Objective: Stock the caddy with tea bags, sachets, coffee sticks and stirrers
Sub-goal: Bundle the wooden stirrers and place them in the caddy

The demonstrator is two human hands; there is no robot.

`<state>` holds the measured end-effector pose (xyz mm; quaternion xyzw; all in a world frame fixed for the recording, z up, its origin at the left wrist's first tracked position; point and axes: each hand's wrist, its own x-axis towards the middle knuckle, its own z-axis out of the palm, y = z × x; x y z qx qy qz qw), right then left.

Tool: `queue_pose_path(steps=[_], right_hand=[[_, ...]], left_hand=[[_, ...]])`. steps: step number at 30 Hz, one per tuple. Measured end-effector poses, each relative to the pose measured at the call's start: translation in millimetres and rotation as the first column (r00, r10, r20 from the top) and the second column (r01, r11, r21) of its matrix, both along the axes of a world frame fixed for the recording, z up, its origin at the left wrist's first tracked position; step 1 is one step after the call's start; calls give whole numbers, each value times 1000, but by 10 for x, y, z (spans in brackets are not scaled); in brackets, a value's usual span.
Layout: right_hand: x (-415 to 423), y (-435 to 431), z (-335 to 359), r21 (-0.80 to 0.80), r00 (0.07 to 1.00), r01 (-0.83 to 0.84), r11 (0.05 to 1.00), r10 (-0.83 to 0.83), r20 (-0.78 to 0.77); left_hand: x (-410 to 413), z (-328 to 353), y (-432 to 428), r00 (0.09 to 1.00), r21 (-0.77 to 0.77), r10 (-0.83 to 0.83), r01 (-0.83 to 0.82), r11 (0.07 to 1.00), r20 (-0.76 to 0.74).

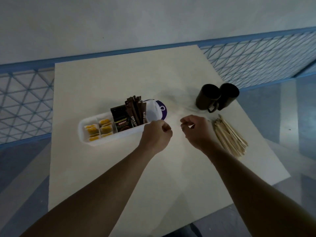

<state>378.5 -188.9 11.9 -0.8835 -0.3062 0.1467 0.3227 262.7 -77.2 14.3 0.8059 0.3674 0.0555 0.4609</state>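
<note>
A white oblong caddy (85, 134) lies on the cream table (119, 168). Its left compartments hold yellow tea bags (99, 129). Black sachets (122, 123) stand in the middle, with brown coffee sticks (136, 108) upright beside them. The right end compartment (153, 110) looks bare. My left hand (156, 134) is at the caddy's near right rim, fingers curled, with nothing visible in them. My right hand (196, 129) hovers right of the caddy, fingers loosely curled and holding nothing. A pile of wooden stirrers (229, 135) lies just right of that hand.
Two black mugs (215, 97) stand side by side behind the stirrers. A purple round item (163, 108) peeks out behind the caddy's right end. Blue metal mesh (256, 62) borders the table at the back and left. The table's right edge runs close to the stirrers.
</note>
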Motion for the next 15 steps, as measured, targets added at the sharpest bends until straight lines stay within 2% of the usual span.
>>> queue_pose_path(steps=[3, 11, 15], right_hand=[[202, -272, -3, -50, 998, 38, 998, -35, 53], [839, -963, -18, -111, 980, 200, 974, -199, 19], [1150, -1225, -60, -217, 985, 170, 961, -166, 34]], left_hand=[[183, -72, -216, 996, -56, -40, 36, 998, -82], [735, -176, -786, 978, -194, -94, 57, 979, -186], [1003, -202, -1071, 972, -231, -59, 5, 973, -226]])
